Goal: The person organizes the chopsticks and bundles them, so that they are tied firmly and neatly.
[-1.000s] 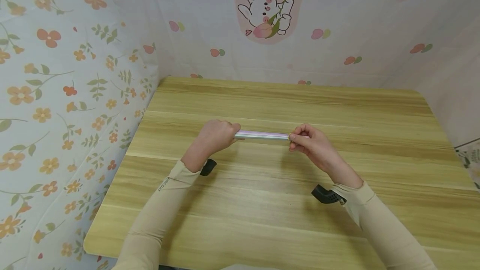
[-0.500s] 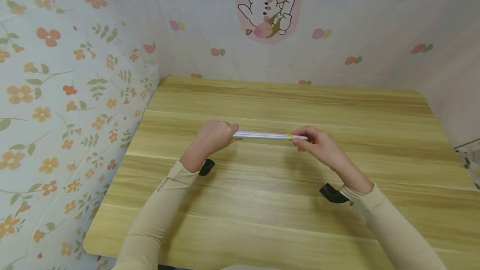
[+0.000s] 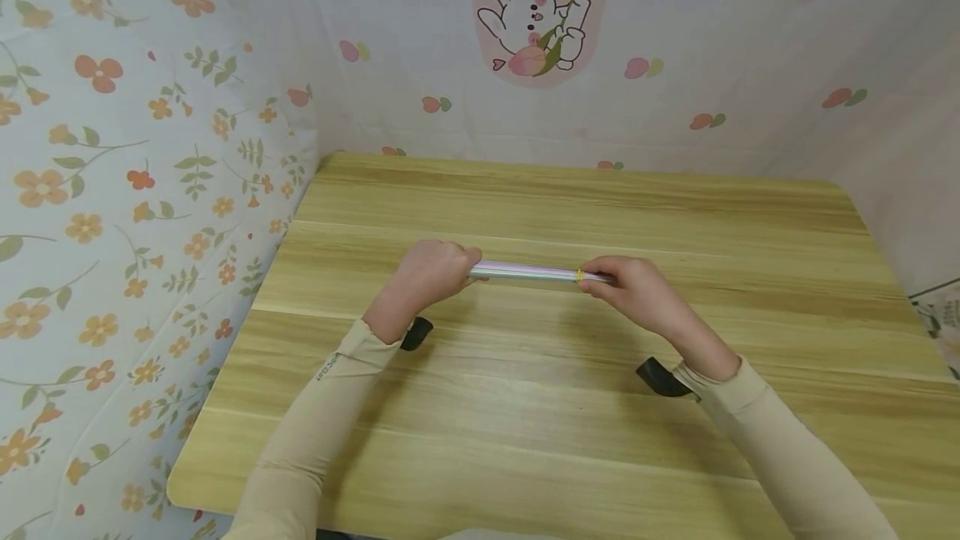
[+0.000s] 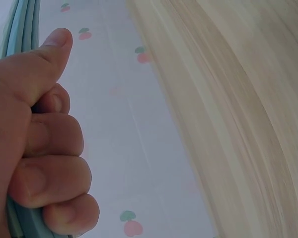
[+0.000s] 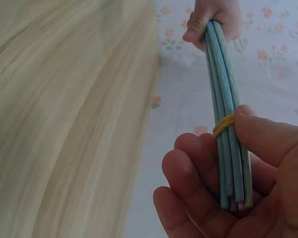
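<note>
A bundle of thin coloured sticks [image 3: 525,271] stretches level between both hands above the table; pale blue-green, lilac and white show on it. Near its right end a yellow rubber band [image 5: 223,126] is wound round the sticks. My left hand [image 3: 435,272] grips the left end, fingers curled round it and thumb laid along it, as the left wrist view shows. My right hand [image 3: 633,290] holds the other end. In the right wrist view its thumb [image 5: 268,136] presses beside the band while the fingers curl under the stick ends. The left end is mostly hidden in the left fist.
A wooden table [image 3: 480,407] with rounded corners lies under the hands. Behind it hangs a white cloth [image 3: 375,23] with fruit prints and a rabbit, and a flowered cloth [image 3: 112,273] covers the left side. Black devices [image 3: 662,377] sit under both wrists.
My right fingers have shifted from the rubber band to the right-hand end of the bundle, and the band has come into view. My left hand keeps its grip, almost unmoved.
</note>
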The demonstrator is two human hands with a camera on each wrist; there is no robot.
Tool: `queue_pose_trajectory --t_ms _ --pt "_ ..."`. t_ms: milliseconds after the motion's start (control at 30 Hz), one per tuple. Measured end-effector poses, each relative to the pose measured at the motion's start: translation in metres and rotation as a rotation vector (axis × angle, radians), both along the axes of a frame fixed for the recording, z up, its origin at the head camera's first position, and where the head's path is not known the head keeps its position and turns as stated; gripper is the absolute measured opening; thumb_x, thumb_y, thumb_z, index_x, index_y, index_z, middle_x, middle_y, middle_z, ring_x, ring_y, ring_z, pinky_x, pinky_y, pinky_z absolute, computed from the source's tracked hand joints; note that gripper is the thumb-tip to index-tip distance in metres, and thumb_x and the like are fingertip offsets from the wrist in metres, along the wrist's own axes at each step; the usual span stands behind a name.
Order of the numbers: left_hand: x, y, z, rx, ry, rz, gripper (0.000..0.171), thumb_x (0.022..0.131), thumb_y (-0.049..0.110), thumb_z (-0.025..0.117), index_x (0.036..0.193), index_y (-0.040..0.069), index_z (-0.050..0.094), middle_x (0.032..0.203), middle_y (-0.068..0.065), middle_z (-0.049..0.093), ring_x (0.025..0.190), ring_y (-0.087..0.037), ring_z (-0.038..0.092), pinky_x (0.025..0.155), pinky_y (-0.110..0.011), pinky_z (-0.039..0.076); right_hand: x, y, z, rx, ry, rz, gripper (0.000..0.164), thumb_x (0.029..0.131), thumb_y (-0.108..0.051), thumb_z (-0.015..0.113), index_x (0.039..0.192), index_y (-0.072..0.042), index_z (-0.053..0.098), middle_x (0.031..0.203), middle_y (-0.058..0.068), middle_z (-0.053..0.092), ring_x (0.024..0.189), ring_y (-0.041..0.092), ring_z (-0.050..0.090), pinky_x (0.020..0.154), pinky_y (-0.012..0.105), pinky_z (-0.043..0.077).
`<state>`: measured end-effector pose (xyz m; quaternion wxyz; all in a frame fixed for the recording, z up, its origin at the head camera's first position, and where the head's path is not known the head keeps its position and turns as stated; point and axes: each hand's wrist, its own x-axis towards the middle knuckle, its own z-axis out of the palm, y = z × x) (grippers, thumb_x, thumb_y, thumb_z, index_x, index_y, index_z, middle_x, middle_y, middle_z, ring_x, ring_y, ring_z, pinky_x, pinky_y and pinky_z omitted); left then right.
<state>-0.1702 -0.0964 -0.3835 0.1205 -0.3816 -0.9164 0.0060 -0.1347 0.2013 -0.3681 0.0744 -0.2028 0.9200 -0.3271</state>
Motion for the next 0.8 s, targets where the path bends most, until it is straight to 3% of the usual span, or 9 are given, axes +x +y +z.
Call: queue_pose_trajectory --t_ms 233,467,800 --pt "-0.001 0.003 -0.001 0.006 -0.007 -0.014 0.034 0.087 0.039 0.067 0.075 0.010 0.055 0.054 0.002 0.049 0.047 -0.007 0.032 0.042 -0.023 0.030 -0.002 -0.008 0.002 0.019 0.004 0.023 0.028 0.091 -0.019 0.065 0.112 -0.001 0.068 0.105 0.015 0.070 0.083 0.017 0.065 0.070 0.034 0.051" --pt "-0.001 0.005 0.000 0.006 -0.028 -0.016 0.032 0.088 0.038 0.066 0.076 0.010 0.057 0.055 0.001 0.051 0.047 -0.007 0.033 0.042 -0.024 0.034 -0.004 -0.013 0.003 0.026 -0.004 0.032 0.028 0.090 -0.019 0.066 0.115 -0.005 0.068 0.104 0.012 0.070 0.076 0.015 0.059 0.067 0.030 0.047" --pt "-0.001 0.006 0.001 0.004 -0.050 -0.001 0.033 0.088 0.039 0.066 0.077 0.010 0.058 0.055 0.001 0.050 0.047 -0.007 0.033 0.042 -0.024 0.033 -0.004 -0.014 0.004 0.034 -0.012 0.052 0.034 0.091 -0.019 0.065 0.123 -0.006 0.064 0.113 0.015 0.068 0.086 0.018 0.064 0.071 0.034 0.051"
